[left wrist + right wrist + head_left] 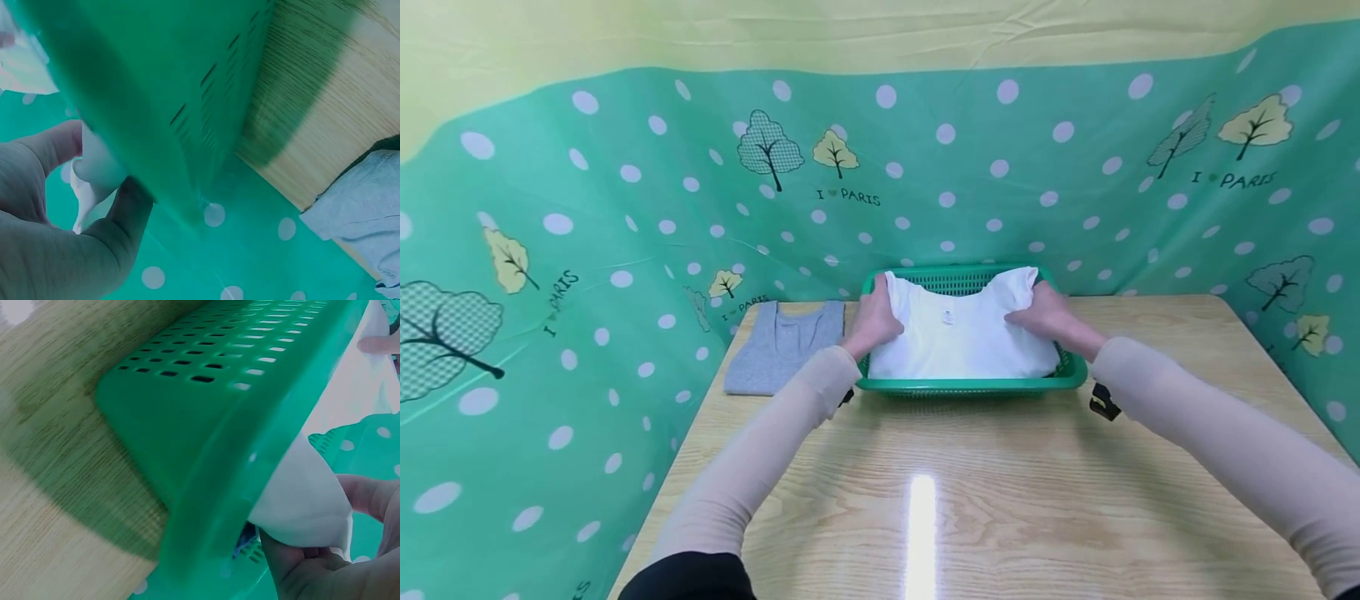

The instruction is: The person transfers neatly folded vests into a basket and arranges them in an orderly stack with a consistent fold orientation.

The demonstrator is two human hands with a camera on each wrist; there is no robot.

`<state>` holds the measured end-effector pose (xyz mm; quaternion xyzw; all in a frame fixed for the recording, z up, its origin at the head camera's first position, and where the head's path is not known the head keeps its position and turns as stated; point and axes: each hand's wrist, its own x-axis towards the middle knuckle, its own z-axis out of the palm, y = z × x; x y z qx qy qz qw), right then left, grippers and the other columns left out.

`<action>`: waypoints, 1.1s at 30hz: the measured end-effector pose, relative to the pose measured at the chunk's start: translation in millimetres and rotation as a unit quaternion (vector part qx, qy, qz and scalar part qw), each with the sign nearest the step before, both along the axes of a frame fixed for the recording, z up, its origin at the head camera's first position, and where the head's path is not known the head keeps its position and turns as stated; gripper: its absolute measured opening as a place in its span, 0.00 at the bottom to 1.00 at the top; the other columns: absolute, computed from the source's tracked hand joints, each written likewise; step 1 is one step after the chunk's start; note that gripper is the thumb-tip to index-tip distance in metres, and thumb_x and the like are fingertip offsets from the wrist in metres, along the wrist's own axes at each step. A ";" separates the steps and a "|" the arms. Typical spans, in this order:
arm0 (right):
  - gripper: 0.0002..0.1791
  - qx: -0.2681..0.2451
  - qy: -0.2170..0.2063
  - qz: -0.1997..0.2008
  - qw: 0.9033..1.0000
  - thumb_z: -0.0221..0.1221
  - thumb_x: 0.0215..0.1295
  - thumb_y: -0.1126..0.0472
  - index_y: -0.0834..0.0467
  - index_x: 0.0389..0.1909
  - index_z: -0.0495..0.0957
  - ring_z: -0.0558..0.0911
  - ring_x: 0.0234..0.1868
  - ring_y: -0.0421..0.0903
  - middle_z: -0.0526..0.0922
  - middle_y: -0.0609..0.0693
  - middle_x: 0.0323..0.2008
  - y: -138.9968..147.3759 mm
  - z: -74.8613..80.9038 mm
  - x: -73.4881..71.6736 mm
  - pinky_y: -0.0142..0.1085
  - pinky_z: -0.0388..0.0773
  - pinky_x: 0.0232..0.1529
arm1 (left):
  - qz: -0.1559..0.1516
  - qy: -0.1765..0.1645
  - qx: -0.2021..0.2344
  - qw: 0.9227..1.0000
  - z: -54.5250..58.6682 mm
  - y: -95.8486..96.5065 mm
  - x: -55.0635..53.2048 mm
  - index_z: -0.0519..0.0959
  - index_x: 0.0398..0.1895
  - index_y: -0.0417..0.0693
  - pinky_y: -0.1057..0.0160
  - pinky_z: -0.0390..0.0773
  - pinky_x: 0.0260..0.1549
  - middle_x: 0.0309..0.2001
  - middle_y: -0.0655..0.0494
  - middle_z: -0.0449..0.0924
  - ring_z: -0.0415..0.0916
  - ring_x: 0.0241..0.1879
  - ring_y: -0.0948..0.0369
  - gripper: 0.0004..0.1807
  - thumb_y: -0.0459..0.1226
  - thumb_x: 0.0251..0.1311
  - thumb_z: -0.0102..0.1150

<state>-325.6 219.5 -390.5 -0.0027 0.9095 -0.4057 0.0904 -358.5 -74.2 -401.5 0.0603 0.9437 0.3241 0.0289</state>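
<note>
A folded white garment (962,329) lies in a green plastic basket (970,385) at the back middle of the wooden table. My left hand (874,321) grips the garment's left edge over the basket's left rim. My right hand (1047,317) grips its right edge. In the left wrist view my fingers (128,212) pinch white cloth (94,172) beside the basket wall (162,94). In the right wrist view my right hand (312,565) holds a fold of the white cloth (306,500) just above the basket rim (206,506).
A grey tank top (782,346) lies flat on the table to the left of the basket, also seen as grey cloth (362,212) in the left wrist view. A green dotted curtain (625,208) surrounds the table (925,483) on three sides.
</note>
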 end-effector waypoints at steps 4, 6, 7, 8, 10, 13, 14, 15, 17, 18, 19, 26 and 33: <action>0.36 -0.008 0.002 -0.007 1.000 0.58 0.77 0.54 0.74 0.71 0.55 0.71 0.61 0.65 0.66 0.72 0.64 2.4 -2.4 -0.5 0.60 0.72 0.64 | 0.000 -0.011 -0.001 1.000 -2.3 -1.5 -1.5 0.33 0.86 0.47 0.58 0.80 0.29 0.62 0.33 0.75 0.80 0.41 0.47 0.61 0.24 0.63 0.67; 0.37 -0.004 -0.002 -0.009 1.000 0.57 0.78 0.55 0.75 0.73 0.52 0.70 0.63 0.66 0.64 0.73 0.66 3.6 -2.9 -0.8 0.61 0.71 0.65 | 0.002 -0.022 -0.001 1.000 -3.2 -2.2 -3.2 0.30 0.86 0.49 0.59 0.77 0.26 0.56 0.33 0.79 0.80 0.34 0.47 0.62 0.25 0.64 0.67; 0.37 -0.001 -0.004 -0.010 1.000 0.56 0.78 0.56 0.75 0.73 0.51 0.69 0.64 0.67 0.63 0.74 0.67 4.0 -3.1 -1.2 0.61 0.70 0.66 | 0.001 -0.027 -0.002 1.000 -3.6 -2.5 -4.1 0.29 0.86 0.50 0.59 0.76 0.25 0.52 0.34 0.81 0.80 0.33 0.47 0.62 0.25 0.64 0.66; 0.38 0.004 -0.005 -0.011 1.000 0.56 0.78 0.58 0.76 0.74 0.49 0.68 0.66 0.68 0.62 0.75 0.68 4.6 -3.3 -1.5 0.62 0.69 0.67 | 0.000 -0.032 -0.003 0.999 -3.8 -2.8 -4.7 0.28 0.86 0.51 0.58 0.76 0.26 0.50 0.34 0.82 0.80 0.32 0.46 0.62 0.25 0.65 0.66; 0.39 0.021 -0.001 -0.013 1.000 0.56 0.78 0.60 0.77 0.74 0.46 0.67 0.68 0.71 0.60 0.78 0.68 5.7 -3.7 -1.8 0.63 0.68 0.67 | -0.005 -0.030 -0.008 1.000 -3.4 -2.8 -5.3 0.31 0.86 0.50 0.57 0.79 0.30 0.51 0.34 0.82 0.83 0.38 0.45 0.61 0.25 0.65 0.65; 0.38 0.043 0.010 -0.021 0.999 0.57 0.76 0.61 0.78 0.72 0.49 0.70 0.65 0.71 0.63 0.79 0.66 7.4 -5.0 -2.6 0.62 0.73 0.63 | -0.017 -0.015 -0.031 0.999 -1.8 -2.1 -4.1 0.42 0.86 0.46 0.52 0.82 0.50 0.65 0.35 0.75 0.77 0.60 0.44 0.53 0.26 0.66 0.65; 0.36 0.051 0.015 -0.024 0.998 0.58 0.76 0.61 0.78 0.71 0.51 0.72 0.62 0.71 0.65 0.79 0.64 7.9 -5.5 -2.7 0.61 0.75 0.61 | -0.019 -0.008 -0.040 0.999 -0.9 -1.5 -3.1 0.47 0.86 0.45 0.51 0.80 0.55 0.70 0.36 0.70 0.73 0.64 0.45 0.50 0.27 0.67 0.65; 0.35 0.059 0.022 -0.027 0.998 0.58 0.75 0.61 0.78 0.69 0.53 0.74 0.59 0.69 0.67 0.78 0.62 8.6 -6.0 -2.9 0.60 0.77 0.58 | -0.022 -0.002 -0.051 0.998 0.3 -0.8 -2.1 0.52 0.84 0.44 0.50 0.78 0.59 0.74 0.37 0.65 0.70 0.67 0.46 0.46 0.28 0.67 0.65; 0.31 0.067 0.035 -0.034 0.997 0.59 0.74 0.62 0.75 0.65 0.57 0.76 0.53 0.66 0.70 0.75 0.57 9.7 -6.8 -2.9 0.58 0.80 0.52 | -0.026 0.000 -0.074 0.997 2.6 0.9 -0.2 0.59 0.82 0.44 0.49 0.76 0.61 0.74 0.37 0.62 0.68 0.66 0.47 0.41 0.29 0.68 0.64; 0.29 0.070 0.042 -0.036 0.996 0.59 0.73 0.63 0.74 0.64 0.58 0.76 0.51 0.65 0.71 0.74 0.55 10.3 -7.0 -2.8 0.57 0.80 0.50 | -0.027 -0.001 -0.086 0.996 4.0 2.1 0.9 0.62 0.81 0.45 0.50 0.77 0.59 0.73 0.38 0.61 0.69 0.63 0.48 0.39 0.30 0.69 0.64; 0.28 0.073 0.050 -0.037 0.995 0.59 0.72 0.64 0.73 0.63 0.58 0.76 0.50 0.65 0.71 0.73 0.53 10.9 -6.8 -2.5 0.57 0.80 0.49 | -0.027 -0.001 -0.097 0.995 5.3 3.2 2.1 0.64 0.80 0.45 0.50 0.78 0.57 0.71 0.38 0.62 0.70 0.60 0.49 0.37 0.31 0.69 0.64; 0.35 0.090 0.069 -0.026 0.993 0.62 0.71 0.67 0.73 0.71 0.54 0.78 0.52 0.68 0.72 0.77 0.55 13.4 -4.9 -3.2 0.59 0.82 0.48 | -0.035 0.016 -0.173 0.984 8.5 4.3 7.5 0.74 0.73 0.44 0.47 0.75 0.61 0.65 0.41 0.69 0.69 0.57 0.49 0.28 0.35 0.71 0.63; 0.38 0.123 0.061 0.017 0.990 0.65 0.71 0.64 0.72 0.73 0.56 0.78 0.46 0.64 0.75 0.72 0.50 16.5 -4.5 -5.0 0.54 0.81 0.43 | -0.060 0.023 -0.266 0.962 7.2 -1.7 9.4 0.82 0.54 0.46 0.42 0.66 0.59 0.56 0.45 0.73 0.62 0.56 0.45 0.11 0.37 0.73 0.59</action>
